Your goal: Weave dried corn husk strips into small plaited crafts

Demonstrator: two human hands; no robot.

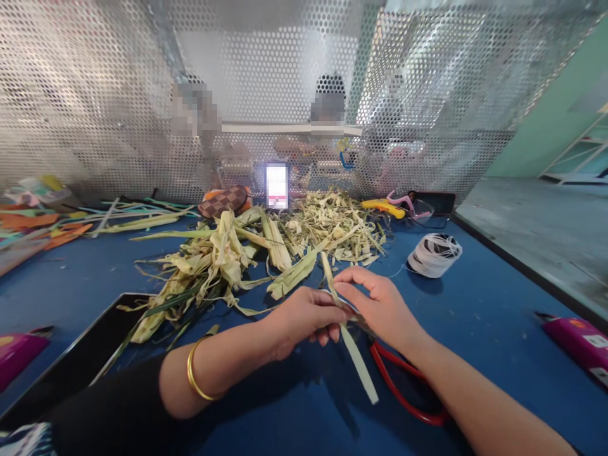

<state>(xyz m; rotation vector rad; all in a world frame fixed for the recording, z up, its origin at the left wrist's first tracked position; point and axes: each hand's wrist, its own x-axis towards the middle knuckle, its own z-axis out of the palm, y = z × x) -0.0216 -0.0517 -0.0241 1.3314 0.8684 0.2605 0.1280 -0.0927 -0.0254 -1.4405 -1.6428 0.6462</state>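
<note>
A long pale strip of corn husk (360,368) runs through both hands, its lower end hanging toward me above the table. My left hand (306,320), with a gold bangle at its wrist, pinches the strip around its middle. Higher up, the thumb and forefinger of my right hand (375,304) close on the same strip. A thin white thread shows between the hands, partly covered by the fingers. Red-handled scissors (403,405) lie under my right forearm, their blades hidden. Beyond the hands are a heap of dried corn husks (225,247) and a loose husk piece (297,275).
Shredded husk (332,221) is piled behind my hands. A spool of white thread (434,255) stands at the right, near a yellow-handled tool (384,207). A black tray (95,342) lies left. A perforated metal screen (285,69) closes the back, with people behind it.
</note>
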